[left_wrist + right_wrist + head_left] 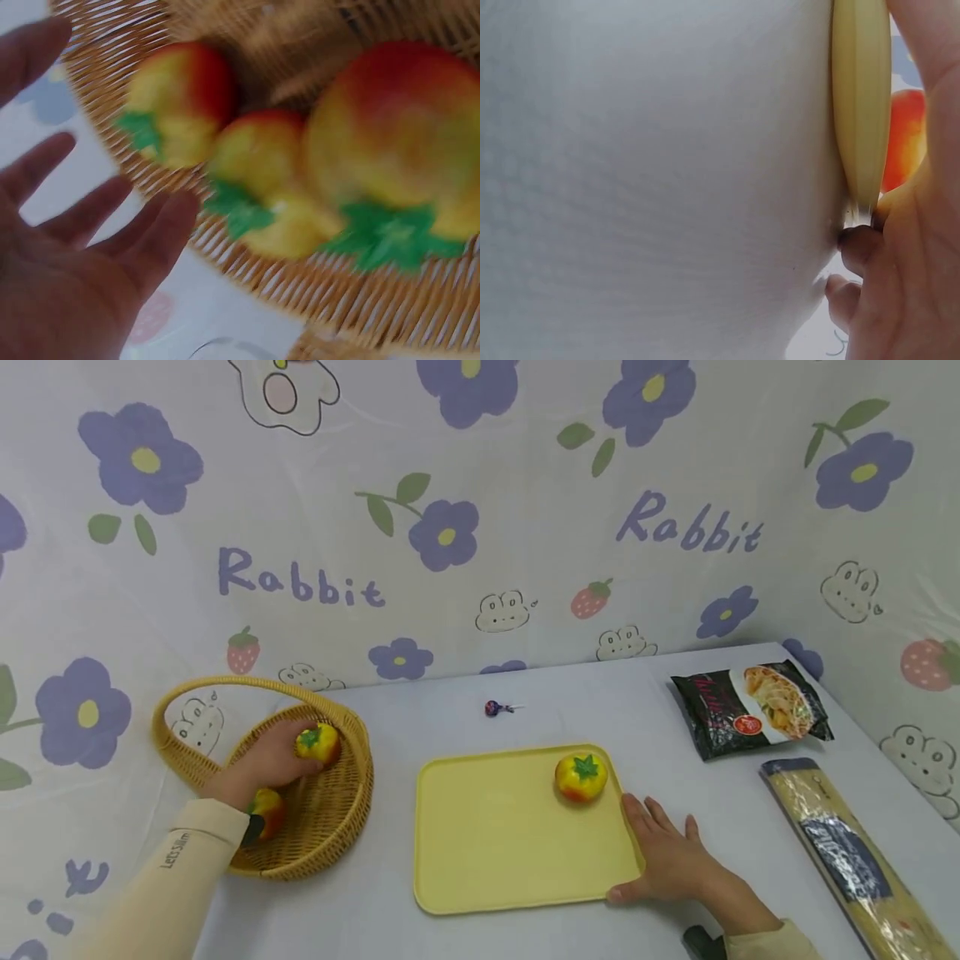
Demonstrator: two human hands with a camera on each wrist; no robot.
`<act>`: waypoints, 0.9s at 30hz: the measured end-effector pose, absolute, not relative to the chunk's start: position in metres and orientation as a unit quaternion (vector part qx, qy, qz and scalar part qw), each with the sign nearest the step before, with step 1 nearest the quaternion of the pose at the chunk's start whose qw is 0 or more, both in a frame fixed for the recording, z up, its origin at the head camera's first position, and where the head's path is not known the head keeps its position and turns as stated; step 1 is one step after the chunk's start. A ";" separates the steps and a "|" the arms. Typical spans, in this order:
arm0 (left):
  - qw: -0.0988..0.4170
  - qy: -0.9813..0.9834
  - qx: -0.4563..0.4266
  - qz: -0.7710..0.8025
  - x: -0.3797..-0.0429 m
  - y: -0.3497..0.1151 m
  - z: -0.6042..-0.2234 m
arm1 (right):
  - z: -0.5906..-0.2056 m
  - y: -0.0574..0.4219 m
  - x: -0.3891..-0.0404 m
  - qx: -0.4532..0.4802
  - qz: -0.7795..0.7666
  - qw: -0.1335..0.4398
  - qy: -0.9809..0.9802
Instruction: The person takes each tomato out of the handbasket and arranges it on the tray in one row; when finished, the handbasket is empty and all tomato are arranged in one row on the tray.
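My left hand point(273, 758) reaches into a wicker basket point(358, 785) with a tall handle. Spread fingers reach toward yellow-and-red fruits with green star-shaped leaf caps. In the head view one fruit point(324, 743) is right at the fingers and another fruit point(272, 814) is partly behind the wrist. The left wrist view shows a large fruit point(397, 135) beside smaller-looking ones, apart from the fingers. My right hand point(667, 856) rests spread along the right edge of a yellow tray point(487, 835), thumb near its front corner. A similar fruit point(581, 778) sits at the tray's back right.
Behind the tray lies a small wrapped lollipop point(498, 708). At the back right is a black food packet point(750, 710), with a long clear-and-tan packet point(855, 860) in front of it. A patterned cloth point(450, 602) hangs behind the white table.
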State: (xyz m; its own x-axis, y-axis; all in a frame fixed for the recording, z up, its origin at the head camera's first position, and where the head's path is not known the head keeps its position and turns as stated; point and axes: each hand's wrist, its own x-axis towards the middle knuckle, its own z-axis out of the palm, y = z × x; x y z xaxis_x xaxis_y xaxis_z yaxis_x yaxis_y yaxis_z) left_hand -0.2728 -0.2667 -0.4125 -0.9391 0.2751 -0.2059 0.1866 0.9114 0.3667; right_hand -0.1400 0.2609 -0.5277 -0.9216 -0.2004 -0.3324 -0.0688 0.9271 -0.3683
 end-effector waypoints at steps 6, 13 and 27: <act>0.117 0.974 0.092 0.170 -0.289 -0.263 -0.442 | -0.528 0.263 -0.138 -0.063 -0.183 0.197 0.961; 0.109 0.980 0.080 0.147 -0.298 -0.255 -0.454 | -0.528 0.264 -0.139 -0.061 -0.179 0.193 0.963; 0.099 0.987 0.032 0.126 -0.299 -0.250 -0.458 | -0.528 0.265 -0.139 -0.054 -0.177 0.194 0.963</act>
State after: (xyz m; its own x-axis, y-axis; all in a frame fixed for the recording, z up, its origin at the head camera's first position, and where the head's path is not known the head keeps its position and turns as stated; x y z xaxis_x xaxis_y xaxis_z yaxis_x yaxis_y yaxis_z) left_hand -0.2989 -0.2499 -0.4583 -0.9785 0.0875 -0.1866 0.0376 0.9660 0.2557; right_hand -0.1391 0.2652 -0.5282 -0.9187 -0.1723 -0.3554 -0.0347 0.9316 -0.3618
